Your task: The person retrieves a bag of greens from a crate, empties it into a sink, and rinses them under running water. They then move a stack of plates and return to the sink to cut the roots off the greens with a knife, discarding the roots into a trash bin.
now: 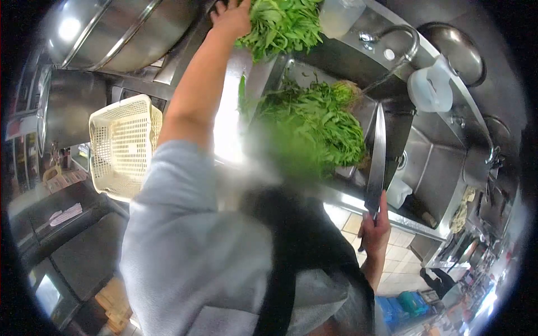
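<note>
At the top, my left hand reaches to a pile of leafy greens, its fingers spread at the pile's left edge. My right hand is wrapped round the handle of a long knife, whose blade points up and away from me over the sink's right side. More leafy greens with a root end at the upper right lie in the sink. A blur covers their lower left part.
A cream plastic basket stands at the left, below a large metal vessel. Behind the sink are a curved faucet and a translucent plastic jug. A second basin is at the right, and a metal lid at the back.
</note>
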The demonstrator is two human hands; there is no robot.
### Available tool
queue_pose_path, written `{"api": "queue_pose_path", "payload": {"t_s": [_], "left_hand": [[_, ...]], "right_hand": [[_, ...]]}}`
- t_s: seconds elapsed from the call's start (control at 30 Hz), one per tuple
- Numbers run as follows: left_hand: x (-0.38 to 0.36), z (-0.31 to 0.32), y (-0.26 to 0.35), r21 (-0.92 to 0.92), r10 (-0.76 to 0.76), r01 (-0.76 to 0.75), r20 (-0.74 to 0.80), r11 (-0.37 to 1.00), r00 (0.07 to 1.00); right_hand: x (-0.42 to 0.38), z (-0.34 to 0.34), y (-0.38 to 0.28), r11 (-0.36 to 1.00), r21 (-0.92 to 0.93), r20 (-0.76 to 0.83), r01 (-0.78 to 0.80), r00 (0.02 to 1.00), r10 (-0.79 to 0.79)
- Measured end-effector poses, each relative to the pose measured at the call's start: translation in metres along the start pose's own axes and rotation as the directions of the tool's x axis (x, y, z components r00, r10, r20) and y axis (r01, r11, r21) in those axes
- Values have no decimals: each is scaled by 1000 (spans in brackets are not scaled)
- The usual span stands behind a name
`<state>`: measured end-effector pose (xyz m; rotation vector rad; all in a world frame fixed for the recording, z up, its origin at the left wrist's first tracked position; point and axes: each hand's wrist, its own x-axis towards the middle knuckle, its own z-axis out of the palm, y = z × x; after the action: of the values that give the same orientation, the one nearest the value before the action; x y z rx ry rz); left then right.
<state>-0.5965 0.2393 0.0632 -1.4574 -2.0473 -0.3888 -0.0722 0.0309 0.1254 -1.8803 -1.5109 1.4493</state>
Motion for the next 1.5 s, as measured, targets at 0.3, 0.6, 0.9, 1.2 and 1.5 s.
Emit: {"api": "queue_pose_path", "payload": {"t_s": [0.3, 0.6, 0.9, 1.2, 1.5], "left_hand": [[-173, -54, 83, -691, 450, 175, 620, 701, 643], [-218, -14, 147, -419, 320, 259, 880, 870, 350], [-219, -76, 174, -403, 375, -28, 821, 915, 430], [-86, 14, 216, -455, 336, 226, 844, 861, 418], [-111, 132, 348, -547, 456, 166, 802, 821, 387]], "right_hand": [[37, -29, -2, 988, 35, 99, 152, 983, -155], [41, -53, 13, 984, 21, 128, 179, 975, -180], [39, -79, 44, 991, 79, 99, 104, 989, -111], [28, -95, 65, 998, 53, 11, 16, 1000, -16], [-4, -102, 87, 982, 101, -147, -162, 973, 175]]}}
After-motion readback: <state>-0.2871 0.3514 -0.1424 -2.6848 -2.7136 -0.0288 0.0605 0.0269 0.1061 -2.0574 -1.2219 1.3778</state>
